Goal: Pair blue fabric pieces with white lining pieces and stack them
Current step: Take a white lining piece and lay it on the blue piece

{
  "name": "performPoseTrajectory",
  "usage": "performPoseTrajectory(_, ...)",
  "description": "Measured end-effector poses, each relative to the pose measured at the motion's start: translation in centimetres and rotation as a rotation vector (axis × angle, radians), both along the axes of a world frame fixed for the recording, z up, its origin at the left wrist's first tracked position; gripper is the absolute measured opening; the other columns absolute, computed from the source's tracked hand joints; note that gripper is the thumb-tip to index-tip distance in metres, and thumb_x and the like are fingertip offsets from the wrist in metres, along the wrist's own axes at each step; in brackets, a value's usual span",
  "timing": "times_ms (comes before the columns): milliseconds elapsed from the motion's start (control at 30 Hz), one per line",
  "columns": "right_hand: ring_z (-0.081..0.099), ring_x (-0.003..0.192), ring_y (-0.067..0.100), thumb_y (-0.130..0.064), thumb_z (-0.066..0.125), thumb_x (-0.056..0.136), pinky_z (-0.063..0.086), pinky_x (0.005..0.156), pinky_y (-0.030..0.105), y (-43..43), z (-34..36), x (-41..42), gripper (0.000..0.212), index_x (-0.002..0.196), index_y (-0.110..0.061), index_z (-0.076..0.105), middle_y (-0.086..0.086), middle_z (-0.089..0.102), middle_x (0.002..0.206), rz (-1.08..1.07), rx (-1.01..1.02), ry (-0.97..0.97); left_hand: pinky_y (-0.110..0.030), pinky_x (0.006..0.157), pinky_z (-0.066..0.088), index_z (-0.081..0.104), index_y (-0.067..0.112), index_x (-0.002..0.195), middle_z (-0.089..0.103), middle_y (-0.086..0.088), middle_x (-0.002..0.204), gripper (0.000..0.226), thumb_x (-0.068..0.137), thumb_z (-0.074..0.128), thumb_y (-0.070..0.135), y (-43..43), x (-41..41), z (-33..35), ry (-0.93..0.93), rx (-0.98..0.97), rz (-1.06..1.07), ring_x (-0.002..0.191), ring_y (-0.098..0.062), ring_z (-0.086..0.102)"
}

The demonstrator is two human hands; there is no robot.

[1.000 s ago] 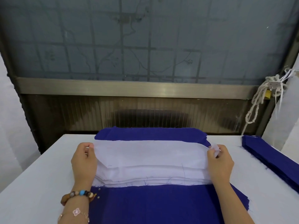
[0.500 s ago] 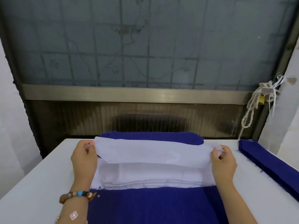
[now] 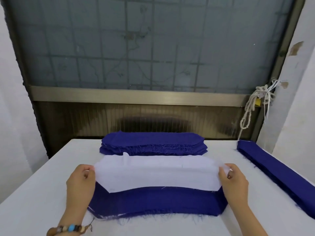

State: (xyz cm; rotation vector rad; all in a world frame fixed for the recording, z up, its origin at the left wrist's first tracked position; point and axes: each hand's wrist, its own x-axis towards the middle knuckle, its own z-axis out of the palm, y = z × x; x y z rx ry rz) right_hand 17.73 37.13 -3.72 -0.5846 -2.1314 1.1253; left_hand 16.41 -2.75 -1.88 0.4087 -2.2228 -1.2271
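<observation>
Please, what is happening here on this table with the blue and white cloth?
A person is pairing cut cloth pieces. The left hand and the right hand each pinch one end of a white lining piece, held stretched over the far part of the near blue fabric piece. Whether it already lies flat on the blue is unclear. A blue stack sits farther back, and a long blue stack lies along the right side of the white table.
</observation>
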Motion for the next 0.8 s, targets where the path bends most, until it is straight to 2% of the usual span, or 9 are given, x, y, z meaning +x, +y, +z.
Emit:
performPoseTrajectory(100, 0.052, 0.064, 0.016, -0.024, 0.058, 0.094, 0.039, 0.057, 0.032, -0.1, -0.9, 1.3, 0.006, 0.098, -0.022, 0.056, 0.003, 0.056, 0.067, 0.046, 0.027, -0.037, -0.032, 0.072, 0.037, 0.058, 0.007, 0.091, 0.058, -0.008, 0.086, 0.013, 0.096, 0.047, 0.006, -0.4, 1.2, -1.2, -0.054, -0.001, -0.004, 0.08, -0.023, 0.051)
performPoseTrajectory(200, 0.053, 0.061, 0.021, -0.02, 0.057, 0.093, 0.039, 0.055, 0.031, -0.1, -1.4, 1.9, 0.007, 0.099, -0.022, 0.055, 0.008, 0.057, 0.065, 0.079, 0.072, -0.103, -0.03, 0.058, 0.038, 0.06, 0.006, 0.084, 0.061, -0.008, 0.073, 0.016, 0.094, 0.047, 0.003, -0.7, 2.1, -2.4, -0.073, 0.006, -0.038, 0.067, -0.022, 0.052)
performPoseTrajectory(300, 0.055, 0.064, 0.024, -0.018, 0.055, 0.092, 0.039, 0.055, 0.03, 0.0, -1.8, 2.3, 0.006, 0.096, -0.022, 0.056, 0.008, 0.06, 0.067, 0.127, 0.108, -0.187, -0.03, 0.06, 0.04, 0.061, 0.008, 0.082, 0.062, -0.01, 0.071, 0.018, 0.094, 0.048, 0.004, -0.7, 2.7, -3.1, -0.07, 0.01, -0.047, 0.067, -0.026, 0.055)
performPoseTrajectory(367, 0.054, 0.064, 0.023, -0.02, 0.053, 0.093, 0.038, 0.054, 0.029, 0.0, -1.8, 2.4, 0.004, 0.095, -0.022, 0.056, 0.006, 0.058, 0.065, 0.123, 0.125, -0.194, -0.034, 0.062, 0.04, 0.063, 0.007, 0.086, 0.063, -0.009, 0.077, 0.02, 0.095, 0.045, 0.004, -0.7, 2.7, -3.3, -0.056, 0.003, -0.049, 0.072, -0.026, 0.055)
performPoseTrajectory(467, 0.053, 0.062, 0.021, -0.026, 0.053, 0.095, 0.037, 0.053, 0.029, -0.1, -1.8, 2.4, 0.005, 0.095, -0.022, 0.055, 0.004, 0.055, 0.062, 0.106, 0.134, -0.169, -0.034, 0.076, 0.041, 0.066, 0.007, 0.093, 0.065, -0.005, 0.09, 0.023, 0.098, 0.043, 0.009, -0.7, 2.6, -3.4, -0.049, 0.027, -0.055, 0.084, -0.024, 0.057)
performPoseTrajectory(567, 0.053, 0.063, 0.021, -0.027, 0.056, 0.094, 0.036, 0.053, 0.03, -0.1, -1.7, 2.4, 0.006, 0.096, -0.023, 0.052, 0.003, 0.056, 0.063, 0.1, 0.151, -0.183, -0.032, 0.067, 0.043, 0.065, 0.015, 0.094, 0.066, -0.005, 0.085, 0.011, 0.095, 0.055, 0.021, -0.5, 2.8, -3.3, -0.065, 0.033, -0.069, 0.076, -0.021, 0.059)
performPoseTrajectory(633, 0.053, 0.064, 0.023, -0.023, 0.057, 0.093, 0.035, 0.053, 0.031, -0.2, -1.7, 2.5, 0.008, 0.098, -0.02, 0.052, 0.003, 0.056, 0.063, 0.09, 0.151, -0.193, -0.034, 0.065, 0.042, 0.063, 0.017, 0.096, 0.063, -0.007, 0.081, 0.006, 0.091, 0.063, 0.02, -0.4, 3.0, -3.2, -0.081, 0.008, -0.07, 0.075, -0.023, 0.058)
performPoseTrajectory(800, 0.051, 0.056, 0.022, -0.016, 0.058, 0.091, 0.034, 0.049, 0.029, -0.3, -1.5, 2.8, 0.01, 0.1, -0.016, 0.053, 0.005, 0.051, 0.056, 0.073, 0.164, -0.213, -0.034, 0.062, 0.04, 0.06, 0.016, 0.104, 0.06, -0.01, 0.073, 0.015, 0.09, 0.063, 0.011, -0.3, 3.3, -2.9, -0.103, -0.019, -0.075, 0.069, -0.024, 0.057)
